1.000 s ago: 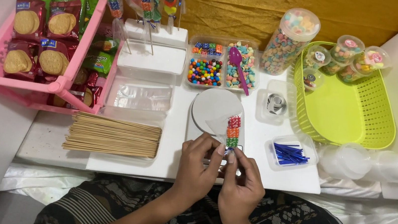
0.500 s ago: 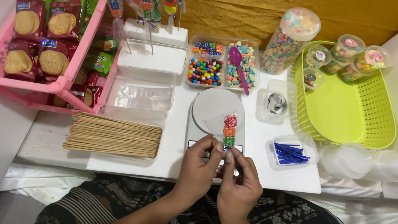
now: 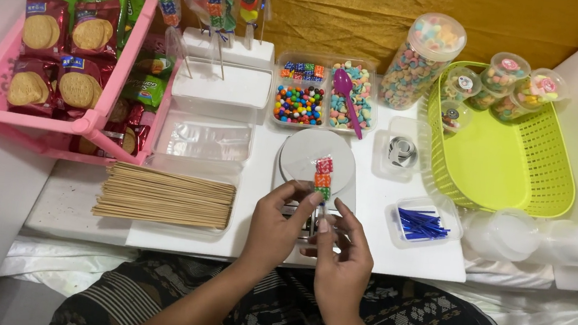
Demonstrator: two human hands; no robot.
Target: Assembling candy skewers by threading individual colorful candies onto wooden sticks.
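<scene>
My left hand [image 3: 280, 220] and my right hand [image 3: 342, 246] are close together above the round white scale [image 3: 302, 158]. Both pinch a candy stick [image 3: 322, 176] with my fingertips and hold it straight up. The wooden sticks [image 3: 166, 196] lie to my left.

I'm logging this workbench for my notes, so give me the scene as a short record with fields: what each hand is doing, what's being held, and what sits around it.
left hand: pinches the lower part of the candy skewer
right hand: fingertips at the skewer's lower end
held item: thin stick with stacked red, orange and green candies, upright
beneath: round white scale
left of hands: bundle of wooden skewers
right of hands: clear tray of blue twist ties
behind: divided clear tray of mixed colourful candies with purple spoon
far right: lime green plastic basket
</scene>
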